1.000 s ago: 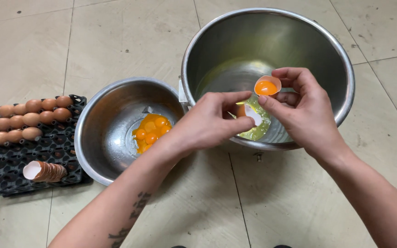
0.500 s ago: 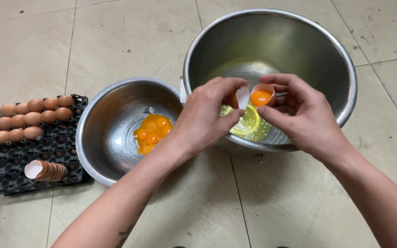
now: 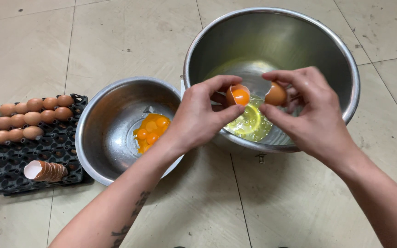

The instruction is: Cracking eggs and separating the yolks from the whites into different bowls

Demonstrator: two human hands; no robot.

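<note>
Large steel bowl (image 3: pixel 345 59): egg white. Small bowl (image 3: pixel 111 138) left of it: yolks (image 3: pixel 150 131). Left hand (image 3: pixel 203 119) grip closed on yolk-filled half-shell (image 3: pixel 238 95); right hand (image 3: pixel 313 115) grip closed on empty half-shell (image 3: pixel 275 94).

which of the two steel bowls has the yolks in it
The smaller bowl on the left, holding several orange yolks; the bigger bowl holds clear egg white.

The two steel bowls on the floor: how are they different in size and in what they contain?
The large bowl is wider and deeper than the small bowl. The large bowl holds clear egg white, while the small bowl holds several orange yolks. Both hands, the left hand and right hand, hold eggshell halves over the large bowl; nothing is over the small bowl. Both bowls are round, shiny metal and stand on the tiled floor.
</note>
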